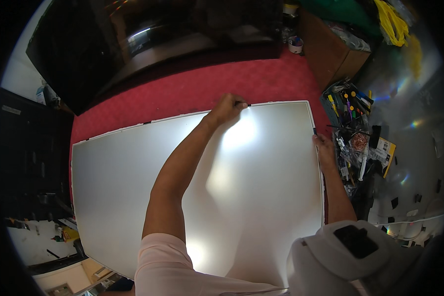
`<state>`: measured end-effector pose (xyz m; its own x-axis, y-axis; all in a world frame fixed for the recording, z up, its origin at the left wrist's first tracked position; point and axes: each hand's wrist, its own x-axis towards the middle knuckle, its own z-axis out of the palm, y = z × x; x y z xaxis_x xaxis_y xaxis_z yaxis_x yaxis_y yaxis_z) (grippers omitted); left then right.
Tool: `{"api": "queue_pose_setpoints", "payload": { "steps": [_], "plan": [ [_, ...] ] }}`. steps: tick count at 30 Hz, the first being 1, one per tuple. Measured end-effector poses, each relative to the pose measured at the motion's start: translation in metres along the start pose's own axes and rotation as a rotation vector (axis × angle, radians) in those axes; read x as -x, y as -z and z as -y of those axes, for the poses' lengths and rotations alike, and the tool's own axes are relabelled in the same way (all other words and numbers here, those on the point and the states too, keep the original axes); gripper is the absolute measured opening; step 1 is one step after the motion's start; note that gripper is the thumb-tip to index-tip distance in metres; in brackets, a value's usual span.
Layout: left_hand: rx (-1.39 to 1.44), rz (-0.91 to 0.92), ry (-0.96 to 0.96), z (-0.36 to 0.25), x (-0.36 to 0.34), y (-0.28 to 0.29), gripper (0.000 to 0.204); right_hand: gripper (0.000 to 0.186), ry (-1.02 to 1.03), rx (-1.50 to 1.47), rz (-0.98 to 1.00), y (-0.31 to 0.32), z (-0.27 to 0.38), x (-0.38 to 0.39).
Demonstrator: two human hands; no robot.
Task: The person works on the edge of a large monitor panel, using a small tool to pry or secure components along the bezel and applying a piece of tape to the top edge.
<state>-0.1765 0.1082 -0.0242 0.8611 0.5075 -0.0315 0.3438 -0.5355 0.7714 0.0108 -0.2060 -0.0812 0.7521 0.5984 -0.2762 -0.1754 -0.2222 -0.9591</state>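
One white panel [118, 182] lies flat on a red mat [276, 81], with two hands at its rim. The left hand [226, 109], narrow, pinches one small dark tab [248, 105] at the far edge; the right hand [324, 149] touches the right edge, its grip hidden. One black screen [207, 34] stands beyond the far edge, a red band between. One tool heap [352, 103] lies near the right edge; the widest open room is over the panel's left half.
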Motion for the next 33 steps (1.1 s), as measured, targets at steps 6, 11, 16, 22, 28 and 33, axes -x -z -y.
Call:
{"api": "queue_pose_setpoints", "payload": {
  "steps": [6,11,16,22,28,33],
  "plan": [
    [-0.023,-0.045,-0.017,-0.006,0.006,0.002,0.014,0.03,0.493,0.848,-0.304,-0.036,0.019,0.024],
    [0.003,-0.032,0.037,-0.007,0.008,0.005,0.014,0.036,0.806,0.885,-0.041,-0.126,0.053,0.021],
    [0.07,-0.051,-0.035,0.005,0.001,0.0,0.015,0.042,0.668,0.941,0.113,-0.192,0.067,-0.031],
    [0.133,0.067,0.078,0.011,-0.006,0.004,0.019,0.024,0.446,0.911,0.22,-0.193,0.064,-0.059],
    [0.153,0.206,0.065,0.038,-0.014,0.012,0.02,0.021,0.547,0.898,0.163,-0.199,0.064,-0.048],
    [0.135,0.138,0.021,0.023,-0.005,0.012,0.021,0.019,0.644,0.908,0.169,-0.196,0.063,-0.05]
  ]
}}
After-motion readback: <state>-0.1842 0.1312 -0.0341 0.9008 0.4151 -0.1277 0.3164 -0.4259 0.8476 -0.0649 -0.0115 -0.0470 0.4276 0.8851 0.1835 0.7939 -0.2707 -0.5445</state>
